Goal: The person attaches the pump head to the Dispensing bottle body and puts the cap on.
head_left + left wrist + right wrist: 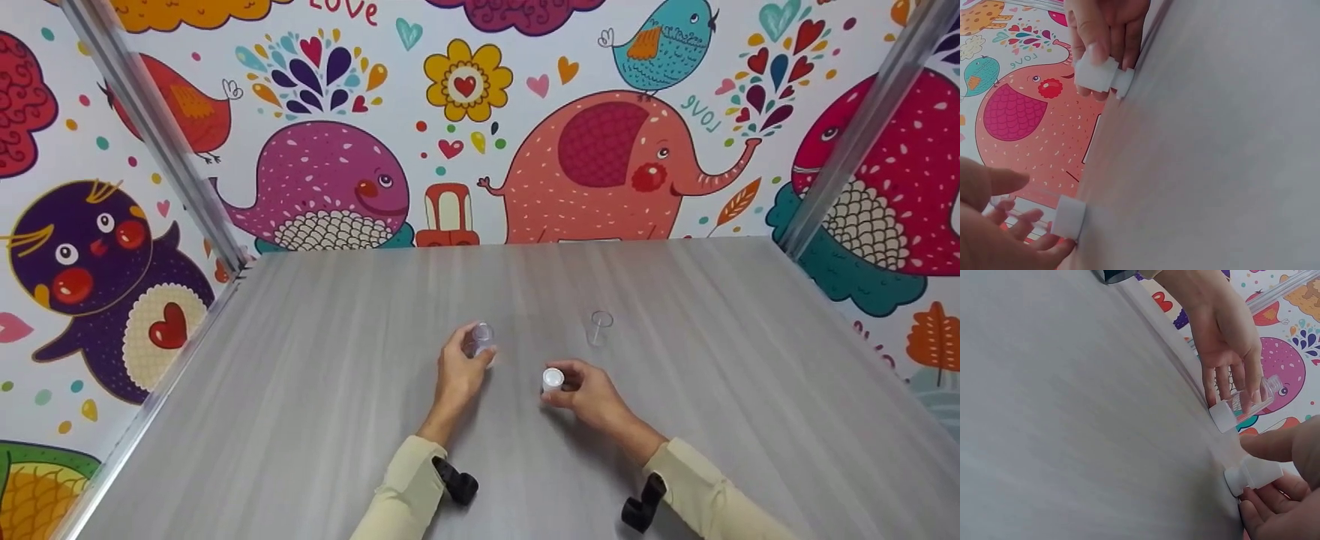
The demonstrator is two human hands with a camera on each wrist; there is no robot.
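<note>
My left hand (459, 367) grips a small clear bottle (1258, 402) between thumb and fingers. The bottle has a threaded open neck, which points up, and a white base (1069, 217) down at the tabletop. To its right, my right hand (596, 394) pinches a white stepped cap piece (553, 377). In the left wrist view that white piece has a wide body and a narrower end, which is lowered close to the table. The two held parts are a short gap apart.
A clear, open-rimmed cup-shaped cover (599, 328) stands on the grey table (337, 337) beyond my right hand. Patterned panels (465, 150) with cartoon animals enclose the back and sides, with metal posts (161, 142) at the corners.
</note>
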